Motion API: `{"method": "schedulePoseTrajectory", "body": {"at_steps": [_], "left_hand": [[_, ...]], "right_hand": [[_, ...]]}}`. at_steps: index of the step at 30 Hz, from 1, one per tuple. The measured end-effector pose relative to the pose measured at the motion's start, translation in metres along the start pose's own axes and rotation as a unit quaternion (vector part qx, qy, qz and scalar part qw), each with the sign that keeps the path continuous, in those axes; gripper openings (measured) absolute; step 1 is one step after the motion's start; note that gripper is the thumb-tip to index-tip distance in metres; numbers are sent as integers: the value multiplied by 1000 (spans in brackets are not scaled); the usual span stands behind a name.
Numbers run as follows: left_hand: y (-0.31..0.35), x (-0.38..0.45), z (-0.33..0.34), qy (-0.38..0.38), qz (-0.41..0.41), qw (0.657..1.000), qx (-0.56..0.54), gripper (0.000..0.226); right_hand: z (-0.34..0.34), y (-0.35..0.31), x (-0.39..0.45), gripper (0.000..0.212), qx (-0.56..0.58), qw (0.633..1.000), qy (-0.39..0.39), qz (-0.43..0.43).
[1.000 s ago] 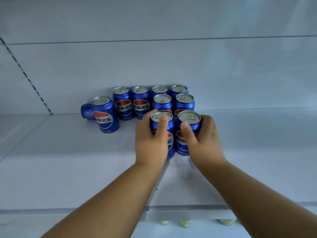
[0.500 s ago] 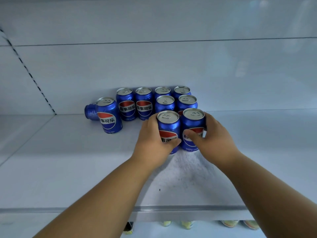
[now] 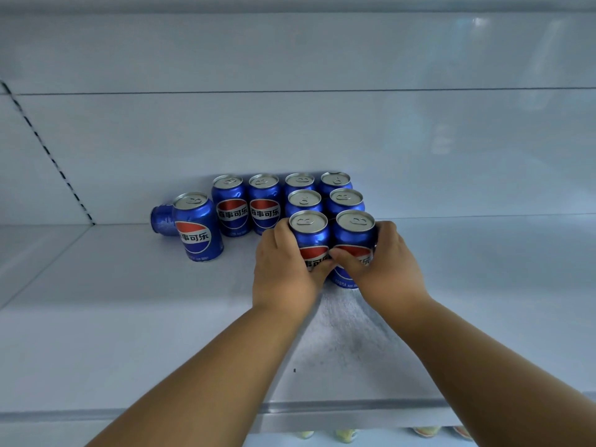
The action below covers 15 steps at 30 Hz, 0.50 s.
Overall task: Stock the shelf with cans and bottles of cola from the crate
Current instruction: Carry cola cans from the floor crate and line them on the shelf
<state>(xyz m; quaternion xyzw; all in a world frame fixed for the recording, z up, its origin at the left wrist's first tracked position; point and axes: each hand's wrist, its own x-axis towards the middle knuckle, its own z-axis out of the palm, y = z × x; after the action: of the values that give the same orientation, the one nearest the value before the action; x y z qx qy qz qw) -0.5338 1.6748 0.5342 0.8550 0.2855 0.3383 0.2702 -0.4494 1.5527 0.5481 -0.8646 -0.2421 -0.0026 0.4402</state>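
Several blue cola cans stand on a white shelf near its back wall. My left hand grips the front left can and my right hand grips the front right can; both cans stand upright on the shelf, side by side, just in front of two more rows of cans. Two cans stand to the left of these, and one single can stands further left and forward. Behind that one a can lies on its side. The crate is out of sight.
The shelf's front lip runs across the bottom, with the tops of other products on a lower level below it. A dotted slotted upright runs along the left back wall. Bare shelf stretches to the left and right of the cans.
Both hands have pushed their two cans back toward the rows behind, and the grips have slid lower on the can sides, thumbs now meeting in front.
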Motion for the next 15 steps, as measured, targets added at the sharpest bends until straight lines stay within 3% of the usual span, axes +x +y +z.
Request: {"method": "schedulePoseTrajectory", "body": {"at_steps": [15], "left_hand": [[2, -1, -1, -24, -16, 999, 19, 90]], "right_hand": [[-7, -7, 3, 53, -10, 999, -33, 25]]}}
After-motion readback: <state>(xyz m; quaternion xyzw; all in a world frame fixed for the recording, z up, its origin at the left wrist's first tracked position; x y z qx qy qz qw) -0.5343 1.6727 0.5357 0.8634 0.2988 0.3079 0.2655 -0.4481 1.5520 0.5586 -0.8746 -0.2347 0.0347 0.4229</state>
